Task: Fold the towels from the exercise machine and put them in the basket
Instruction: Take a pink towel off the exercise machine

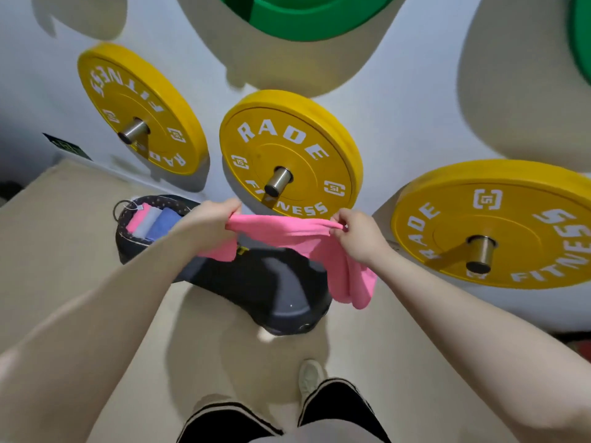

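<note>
I hold a pink towel (287,233) stretched in the air between both hands, above the black exercise machine (271,289) on the floor. My left hand (212,222) pinches its left corner. My right hand (359,236) grips the right corner, and the rest of the cloth hangs down below that hand. A dark basket (128,241) stands on the floor to the left, partly behind my left forearm. Inside it lie folded towels: pink (138,217), white (150,220) and blue (161,223).
Yellow weight plates hang on steel pegs on the white wall: one at the left (140,107), one straight ahead (289,151), one at the right (499,223). Green plates (303,17) hang higher up. My shoe (310,377) stands on the beige floor (64,219).
</note>
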Action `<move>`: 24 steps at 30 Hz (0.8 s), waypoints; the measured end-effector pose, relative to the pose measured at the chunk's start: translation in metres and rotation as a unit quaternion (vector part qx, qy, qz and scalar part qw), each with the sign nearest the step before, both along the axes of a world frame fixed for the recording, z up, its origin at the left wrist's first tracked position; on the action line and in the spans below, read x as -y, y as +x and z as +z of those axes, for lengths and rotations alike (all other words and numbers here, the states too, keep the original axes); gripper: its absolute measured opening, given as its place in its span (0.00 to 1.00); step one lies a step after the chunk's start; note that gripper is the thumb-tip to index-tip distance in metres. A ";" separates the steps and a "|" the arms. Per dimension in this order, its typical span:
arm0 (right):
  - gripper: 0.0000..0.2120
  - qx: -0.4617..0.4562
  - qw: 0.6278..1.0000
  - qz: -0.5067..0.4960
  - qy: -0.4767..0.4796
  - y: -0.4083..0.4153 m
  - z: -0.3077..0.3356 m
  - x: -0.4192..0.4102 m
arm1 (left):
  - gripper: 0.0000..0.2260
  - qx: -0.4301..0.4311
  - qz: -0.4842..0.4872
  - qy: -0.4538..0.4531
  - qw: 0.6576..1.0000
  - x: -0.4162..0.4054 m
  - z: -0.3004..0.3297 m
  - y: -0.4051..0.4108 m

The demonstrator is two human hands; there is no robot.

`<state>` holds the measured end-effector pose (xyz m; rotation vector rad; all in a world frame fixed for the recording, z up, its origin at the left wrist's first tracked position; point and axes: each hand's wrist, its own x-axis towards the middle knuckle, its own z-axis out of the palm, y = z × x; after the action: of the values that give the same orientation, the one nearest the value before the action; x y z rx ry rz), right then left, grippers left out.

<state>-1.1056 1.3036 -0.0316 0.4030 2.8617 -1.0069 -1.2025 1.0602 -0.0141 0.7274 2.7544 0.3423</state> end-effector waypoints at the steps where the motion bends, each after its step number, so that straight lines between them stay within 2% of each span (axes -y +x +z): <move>1: 0.03 0.014 1.000 -0.011 0.007 -0.008 -0.003 0.001 | 0.14 0.001 -0.004 -0.005 1.000 0.003 -0.009 -0.011; 6: 0.06 0.130 0.990 -0.050 -0.003 -0.038 -0.036 0.013 | 0.06 0.051 -0.070 -0.039 0.995 0.024 -0.051 -0.064; 9: 0.08 0.179 0.981 -0.068 -0.002 -0.059 -0.057 0.029 | 0.08 0.087 -0.100 -0.066 0.989 0.047 -0.075 -0.101; 15: 0.14 0.225 0.963 -0.147 0.012 -0.104 -0.107 0.082 | 0.14 0.170 -0.166 -0.054 0.970 0.091 -0.110 -0.187; 18: 0.14 0.215 0.958 -0.189 0.017 -0.132 -0.125 0.103 | 0.11 0.159 -0.165 -0.014 0.973 0.100 -0.129 -0.228; 21: 0.12 0.225 0.958 -0.173 0.040 -0.151 -0.149 0.105 | 0.09 0.143 -0.153 0.043 0.977 0.100 -0.157 -0.257; 24: 0.10 0.205 0.956 -0.181 0.104 -0.169 -0.176 0.092 | 0.06 0.094 -0.160 0.035 0.982 0.091 -0.191 -0.286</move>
<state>-1.2751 1.2120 -0.2079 1.0478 2.5634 -0.5651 -1.4881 0.9687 -0.2051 1.0796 2.4091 0.4162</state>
